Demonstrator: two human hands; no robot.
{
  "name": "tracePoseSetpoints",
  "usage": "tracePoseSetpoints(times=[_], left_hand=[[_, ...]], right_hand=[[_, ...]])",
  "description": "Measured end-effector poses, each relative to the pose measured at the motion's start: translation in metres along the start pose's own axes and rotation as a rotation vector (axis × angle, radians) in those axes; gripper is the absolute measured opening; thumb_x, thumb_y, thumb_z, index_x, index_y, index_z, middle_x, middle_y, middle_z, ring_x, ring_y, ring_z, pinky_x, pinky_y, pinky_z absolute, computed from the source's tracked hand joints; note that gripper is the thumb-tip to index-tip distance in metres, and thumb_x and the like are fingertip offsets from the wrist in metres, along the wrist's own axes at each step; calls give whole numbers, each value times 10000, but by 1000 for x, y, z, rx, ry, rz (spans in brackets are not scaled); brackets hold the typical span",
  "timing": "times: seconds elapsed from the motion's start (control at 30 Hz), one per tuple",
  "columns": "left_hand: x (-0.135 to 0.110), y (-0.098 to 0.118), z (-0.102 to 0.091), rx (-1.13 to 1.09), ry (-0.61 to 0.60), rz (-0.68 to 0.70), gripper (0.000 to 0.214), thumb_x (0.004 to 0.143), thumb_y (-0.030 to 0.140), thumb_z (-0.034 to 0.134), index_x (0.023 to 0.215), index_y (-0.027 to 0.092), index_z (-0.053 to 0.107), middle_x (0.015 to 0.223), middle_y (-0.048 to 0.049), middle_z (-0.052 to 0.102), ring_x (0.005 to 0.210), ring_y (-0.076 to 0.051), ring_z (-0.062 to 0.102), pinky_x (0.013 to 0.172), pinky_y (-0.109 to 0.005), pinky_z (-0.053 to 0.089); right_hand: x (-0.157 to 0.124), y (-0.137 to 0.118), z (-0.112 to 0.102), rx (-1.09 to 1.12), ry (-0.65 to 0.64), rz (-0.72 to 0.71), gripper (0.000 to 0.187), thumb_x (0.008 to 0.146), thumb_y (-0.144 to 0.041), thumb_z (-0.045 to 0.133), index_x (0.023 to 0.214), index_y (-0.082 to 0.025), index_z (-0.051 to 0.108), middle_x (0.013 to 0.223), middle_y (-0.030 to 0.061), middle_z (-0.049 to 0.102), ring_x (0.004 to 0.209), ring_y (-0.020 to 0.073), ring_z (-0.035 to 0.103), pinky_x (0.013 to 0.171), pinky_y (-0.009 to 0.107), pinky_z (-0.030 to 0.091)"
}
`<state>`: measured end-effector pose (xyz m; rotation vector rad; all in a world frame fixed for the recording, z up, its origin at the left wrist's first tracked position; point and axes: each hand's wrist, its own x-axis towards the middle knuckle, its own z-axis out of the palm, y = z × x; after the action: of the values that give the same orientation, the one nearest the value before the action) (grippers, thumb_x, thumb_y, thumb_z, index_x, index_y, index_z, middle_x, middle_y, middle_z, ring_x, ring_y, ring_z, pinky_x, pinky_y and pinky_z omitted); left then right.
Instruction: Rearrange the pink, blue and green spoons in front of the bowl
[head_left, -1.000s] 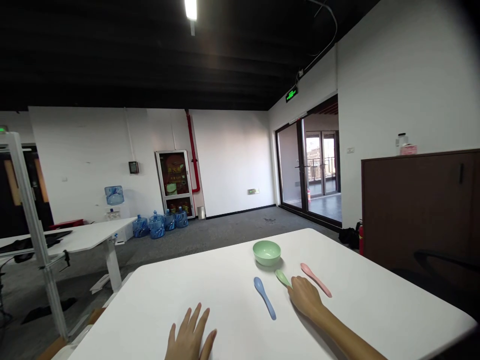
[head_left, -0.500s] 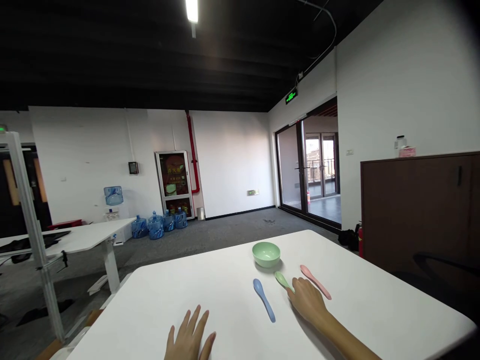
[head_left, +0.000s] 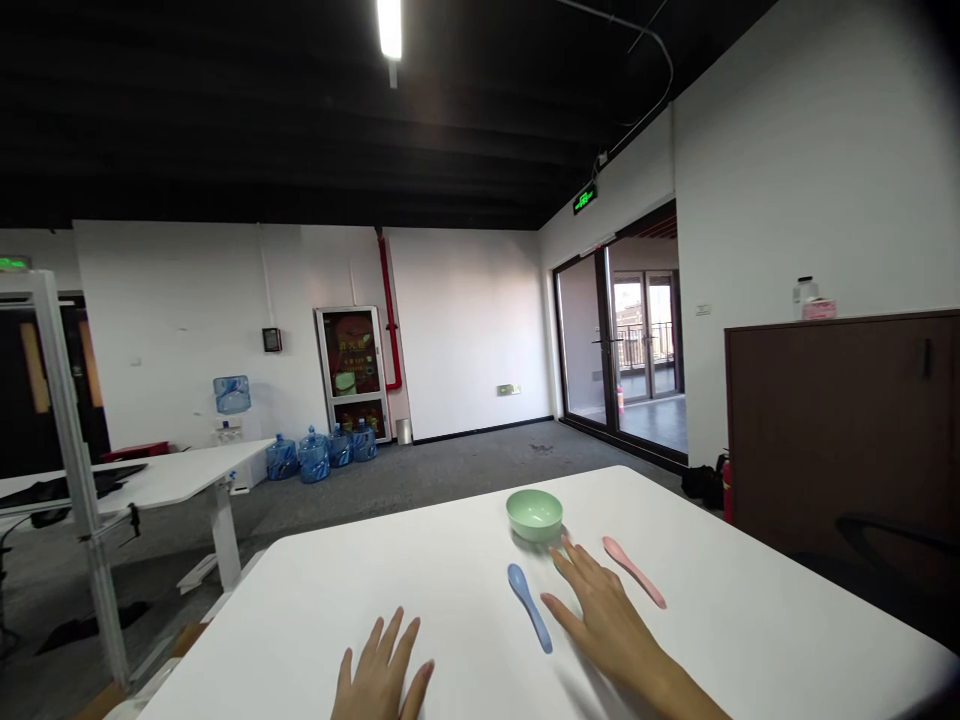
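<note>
Green bowl [head_left: 534, 514], blue spoon [head_left: 529, 604], pink spoon [head_left: 634, 571].

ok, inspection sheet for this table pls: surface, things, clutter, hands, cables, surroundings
Surface: white table, smooth top.
Things: green bowl; blue spoon and pink spoon flat on either side of the right hand.
Clutter: nothing seen.
Hands: left hand flat on table, open; right hand open, fingers spread, fingertips near the bowl.
Cables: one cable along the ceiling.
Surroundings: water bottles by far wall, second table left, brown cabinet right.

Blue water jugs [head_left: 319, 455] on the floor by the far wall, white desk [head_left: 150, 480] just left of them. Brown cabinet [head_left: 832, 420] off right, small bottle [head_left: 804, 296] on top.
</note>
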<state>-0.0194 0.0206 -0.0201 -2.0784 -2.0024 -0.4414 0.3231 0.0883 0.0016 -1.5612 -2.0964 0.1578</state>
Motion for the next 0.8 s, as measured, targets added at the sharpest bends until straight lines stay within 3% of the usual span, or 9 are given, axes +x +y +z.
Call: tracePoseSetpoints(times=[0.3,0.8], left_hand=[[-1,-2,0,-43,-49,3,525,988,435,355,1482,334,502,1602,-52,484,1493,-334,426,1158,-639,425],[-5,-3,-1,-32,-28,-8,519,988,436,359,1480,350,503,1598,-42,495,1498,-320,423,1166,-618,422]], right_hand=[[-15,7,16,-3,16,-23,740,984,-701,353,1581,-272,432,1692,86,303,1570,331,247,1226,532,305],[-17,-2,13,8,-47,-20,736,991,-688,338,1583,-262,430,1692,83,289,1571,334,240,1238,540,287]])
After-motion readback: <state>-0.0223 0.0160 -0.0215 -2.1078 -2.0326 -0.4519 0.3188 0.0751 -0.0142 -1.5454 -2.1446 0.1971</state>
